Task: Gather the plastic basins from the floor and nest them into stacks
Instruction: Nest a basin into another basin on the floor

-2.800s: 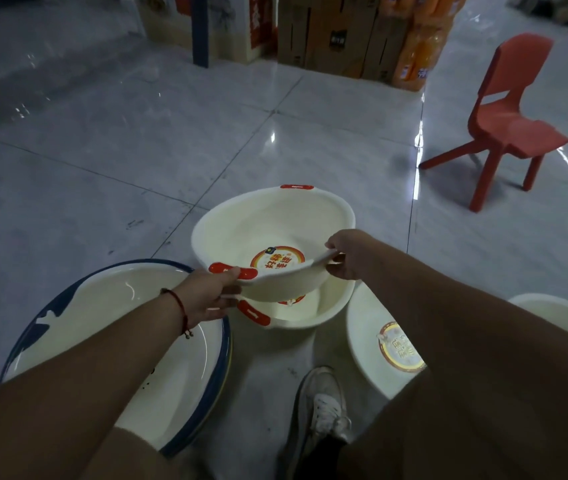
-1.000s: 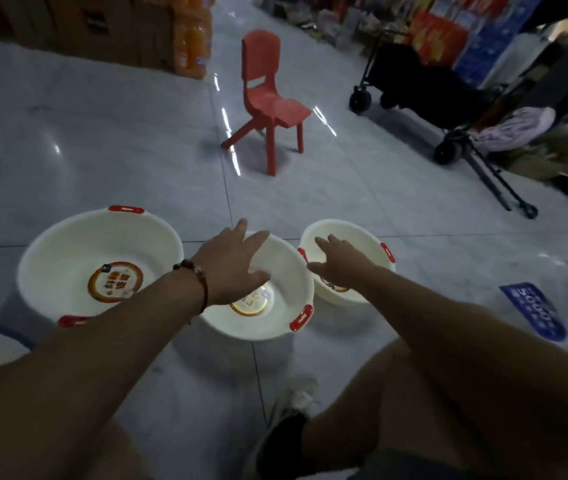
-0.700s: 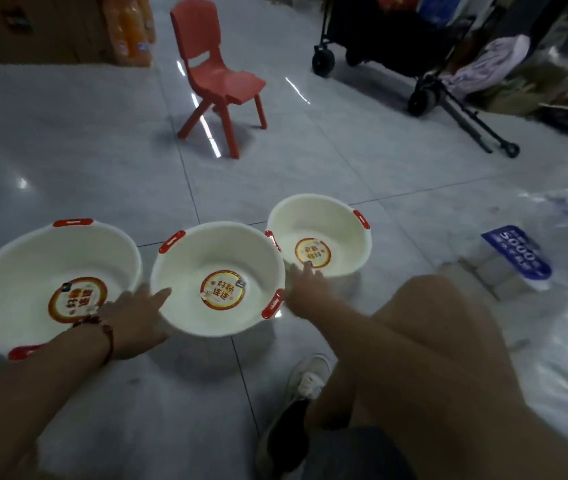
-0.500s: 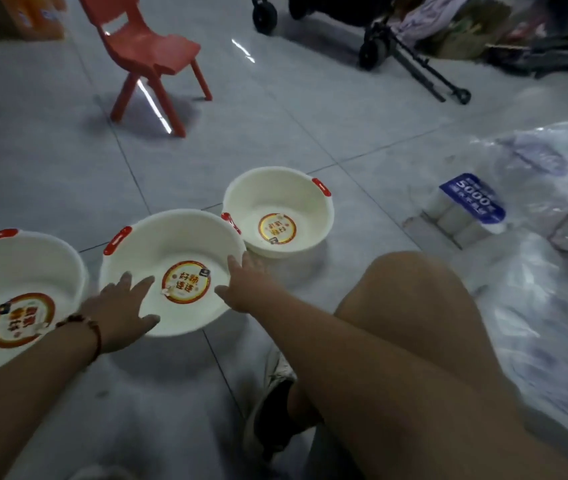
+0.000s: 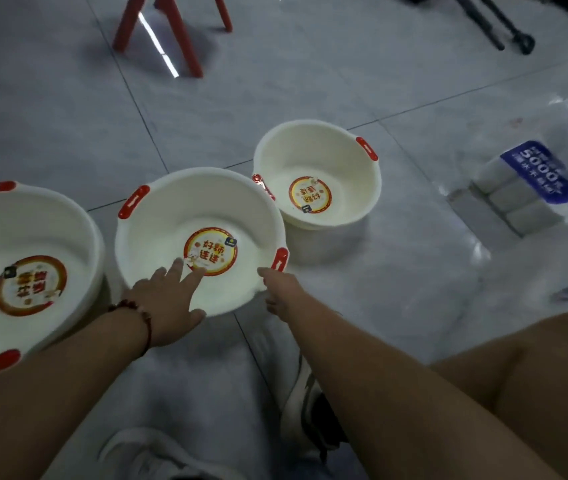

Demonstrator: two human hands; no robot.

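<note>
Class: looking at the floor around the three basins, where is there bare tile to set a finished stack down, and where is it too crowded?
Free: the tiles between the red chair legs and the basins. Crowded: the middle basin overlaps the small basin and nearly meets the large basin; plastic wrap with a tissue pack covers the right.

Three cream basins with red handles and round red labels sit upright on the floor. The large basin [image 5: 26, 258], middle basin [image 5: 203, 237] and small basin [image 5: 320, 174] stand side by side, unstacked.

Red chair legs [image 5: 158, 32], blue-labelled wrapped pack [image 5: 518, 190], perhaps tissue rolls, on grey tiled floor [image 5: 310, 81].
</note>
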